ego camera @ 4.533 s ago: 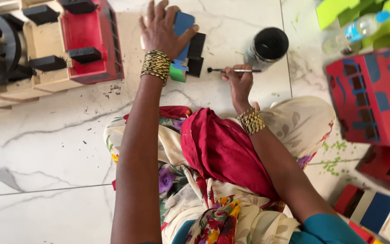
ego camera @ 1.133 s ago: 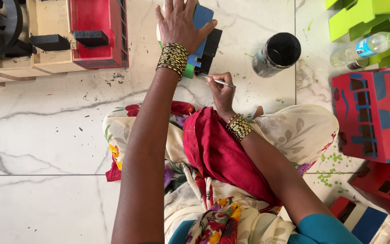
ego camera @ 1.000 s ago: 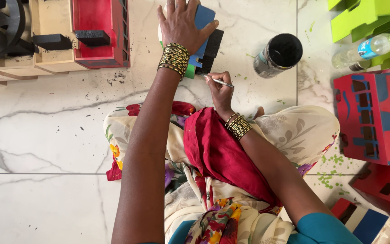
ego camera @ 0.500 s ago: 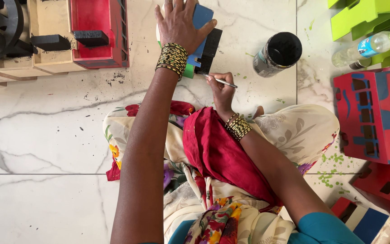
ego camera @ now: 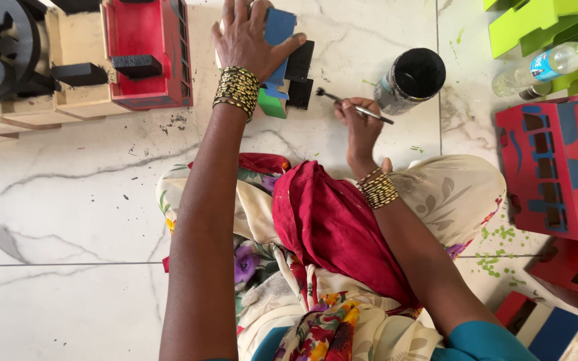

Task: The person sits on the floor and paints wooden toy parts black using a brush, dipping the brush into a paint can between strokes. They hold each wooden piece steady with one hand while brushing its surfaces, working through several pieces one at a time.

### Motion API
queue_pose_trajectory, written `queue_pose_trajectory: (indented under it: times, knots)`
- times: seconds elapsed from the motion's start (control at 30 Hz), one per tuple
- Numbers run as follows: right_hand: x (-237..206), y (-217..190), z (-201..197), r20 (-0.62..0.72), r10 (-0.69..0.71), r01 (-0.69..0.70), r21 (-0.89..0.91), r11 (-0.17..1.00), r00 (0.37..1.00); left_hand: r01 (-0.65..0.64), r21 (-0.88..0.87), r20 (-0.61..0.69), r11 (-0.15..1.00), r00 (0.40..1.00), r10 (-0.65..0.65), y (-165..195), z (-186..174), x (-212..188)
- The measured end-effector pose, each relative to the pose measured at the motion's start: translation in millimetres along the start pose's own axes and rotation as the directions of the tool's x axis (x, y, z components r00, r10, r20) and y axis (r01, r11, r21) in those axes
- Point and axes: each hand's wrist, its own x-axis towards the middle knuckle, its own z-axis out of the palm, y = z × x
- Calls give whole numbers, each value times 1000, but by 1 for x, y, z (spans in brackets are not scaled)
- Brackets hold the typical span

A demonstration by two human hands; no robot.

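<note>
Head | left hand (ego camera: 249,40) grips half-hidden toy block (ego camera: 279,30) | right hand (ego camera: 359,127) pinches, seemingly, paintbrush (ego camera: 356,107)

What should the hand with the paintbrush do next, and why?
Probably bring the paintbrush a little left onto the small wooden toy. The right hand holds it with the bristles aimed at the toy's black parts, just short of touching, and the left hand presses the toy steady on the floor.

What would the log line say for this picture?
left hand: holds blue toy block | right hand: grips paintbrush | paint jar: open, beside brush
</note>
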Motion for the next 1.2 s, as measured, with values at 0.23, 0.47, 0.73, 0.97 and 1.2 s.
queue_pose_trajectory:
  times: [0.23, 0.47, 0.73, 0.97, 1.2]
  knots:
    - [29, 19, 2, 243, -198, 216, -49, 975, 950, -123, 83, -28, 989, 992, 125, 26, 8, -4]
    - [7, 19, 10, 435, -251, 440, -413, 797, 865, -137, 39, -35, 990, 990, 138, 33, 2, -8]
    - [13, 2, 18, 530, -338, 558, -333, 760, 777, -164, 30, -81, 986, 983, 166, 25, 2, -9]
    - [18, -4, 19, 483, -310, 508, -357, 784, 819, -151, -12, -73, 989, 986, 149, 24, 3, -11]
    - [22, 3, 19, 432, -423, 596, -442, 671, 796, -212, 71, -228, 975, 948, 223, 28, 2, -8]
